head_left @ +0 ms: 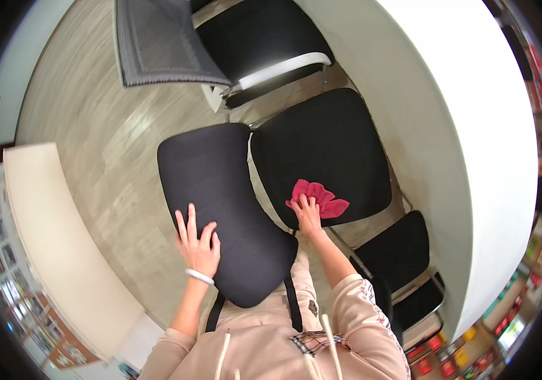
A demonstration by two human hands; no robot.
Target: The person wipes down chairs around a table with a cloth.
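R hand (309, 218) has partly curled fingers on crumpled red cloth (327, 204), holding it vs. black chair seat (322, 142) nr. its close edge. L hand (199, 250), fingers spread, grips nothing, rests on adj. black chair backrest (217, 171).

a white counter (490, 145) borders pale wood-look flooring (109, 126).

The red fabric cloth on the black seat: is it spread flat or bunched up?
Bunched up: the red fabric cloth shows raised folds and uneven, ruffled edges beside the right hand.
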